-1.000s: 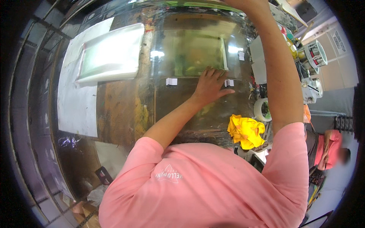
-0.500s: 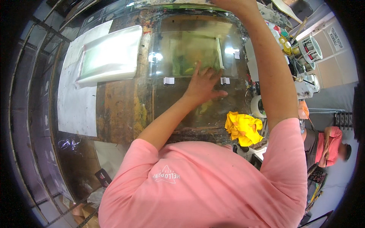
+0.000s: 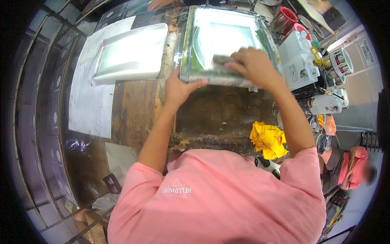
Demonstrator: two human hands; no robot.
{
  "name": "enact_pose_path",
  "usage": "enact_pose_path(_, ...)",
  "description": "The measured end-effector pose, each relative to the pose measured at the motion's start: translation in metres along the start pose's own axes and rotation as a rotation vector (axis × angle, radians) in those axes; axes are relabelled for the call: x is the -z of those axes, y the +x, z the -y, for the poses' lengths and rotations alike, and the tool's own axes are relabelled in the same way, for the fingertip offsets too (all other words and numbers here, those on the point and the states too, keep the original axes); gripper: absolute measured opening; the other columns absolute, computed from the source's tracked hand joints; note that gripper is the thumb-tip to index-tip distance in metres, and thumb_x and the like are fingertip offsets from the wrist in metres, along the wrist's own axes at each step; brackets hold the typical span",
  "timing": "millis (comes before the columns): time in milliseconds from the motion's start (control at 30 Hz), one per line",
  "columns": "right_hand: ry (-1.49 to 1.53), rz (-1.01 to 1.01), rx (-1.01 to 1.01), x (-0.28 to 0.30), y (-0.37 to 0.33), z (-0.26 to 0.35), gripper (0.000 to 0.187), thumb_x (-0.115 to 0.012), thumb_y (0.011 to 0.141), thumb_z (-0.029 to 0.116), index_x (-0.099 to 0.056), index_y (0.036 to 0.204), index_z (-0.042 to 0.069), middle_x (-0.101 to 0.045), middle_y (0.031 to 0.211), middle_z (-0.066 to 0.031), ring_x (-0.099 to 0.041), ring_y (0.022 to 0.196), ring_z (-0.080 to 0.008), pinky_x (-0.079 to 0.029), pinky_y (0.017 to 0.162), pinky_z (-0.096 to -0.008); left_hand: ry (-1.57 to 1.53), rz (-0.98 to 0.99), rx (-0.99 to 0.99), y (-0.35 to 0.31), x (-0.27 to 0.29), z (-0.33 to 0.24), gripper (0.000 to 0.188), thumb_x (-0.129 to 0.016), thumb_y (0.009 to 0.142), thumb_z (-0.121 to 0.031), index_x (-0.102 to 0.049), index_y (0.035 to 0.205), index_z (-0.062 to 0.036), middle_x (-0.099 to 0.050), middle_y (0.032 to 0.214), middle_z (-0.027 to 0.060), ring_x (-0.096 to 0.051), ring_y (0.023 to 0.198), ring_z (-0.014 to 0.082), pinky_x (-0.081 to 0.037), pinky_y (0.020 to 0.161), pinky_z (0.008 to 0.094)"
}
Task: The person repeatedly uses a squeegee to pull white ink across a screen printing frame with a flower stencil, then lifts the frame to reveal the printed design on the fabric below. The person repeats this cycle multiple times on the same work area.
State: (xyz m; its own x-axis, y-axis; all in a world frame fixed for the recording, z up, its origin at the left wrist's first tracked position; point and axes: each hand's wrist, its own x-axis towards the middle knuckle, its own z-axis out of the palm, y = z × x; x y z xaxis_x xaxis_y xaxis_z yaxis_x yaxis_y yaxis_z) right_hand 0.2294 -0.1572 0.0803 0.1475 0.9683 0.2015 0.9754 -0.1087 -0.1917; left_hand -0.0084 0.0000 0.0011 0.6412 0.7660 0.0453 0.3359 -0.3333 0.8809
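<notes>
Two hands work at a framed panel [image 3: 195,74] at twelve to one o'clock from the middle of the view, over the worktop [image 3: 136,99]; whether it lies fully flat I cannot tell. The left hand [image 3: 178,87] braces its seven-o'clock corner, thumb along the near rim; whether that grip closes is unclear. The right hand [image 3: 256,67] is clenched on a blurred dark tool [image 3: 221,61] over the pale face. The rim looks stiff, the panel probably light; its glossy middle may be delicate and slippery, so opposite rims seem the safest hold. White containers [image 3: 298,55] crowd its three-o'clock edge; more room stretches toward six, with a yellow cloth [image 3: 268,140] near five.
</notes>
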Motion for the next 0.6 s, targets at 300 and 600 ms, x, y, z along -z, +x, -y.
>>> enact_pose_path(300,0.041,-0.018,-0.122,-0.089,-0.049,0.022,0.041,-0.074,0.094,0.046,-0.078,0.119,0.014,-0.074,0.110,-0.0103,-0.069,0.099,-0.0325,-0.058,0.082,-0.0453,0.597,-0.069,-0.037,-0.017,-0.024,0.051,0.115,-0.094,0.050,-0.073,-0.068,0.143,-0.0115,-0.063,0.125,0.0102,-0.054,0.126,0.0303,-0.029,0.114,0.0491)
enact_pose_path(600,-0.116,-0.078,-0.123,-0.113,0.138,-0.130,0.053,-0.063,0.098,0.064,-0.080,0.114,0.017,-0.075,0.107,-0.0101,-0.072,0.102,-0.0323,-0.058,0.084,-0.0476,0.512,-0.132,-0.214,-0.016,-0.025,0.071,0.123,-0.093,0.053,-0.074,-0.061,0.152,-0.0079,-0.058,0.109,0.0075,-0.053,0.108,0.0253,-0.030,0.103,0.0474)
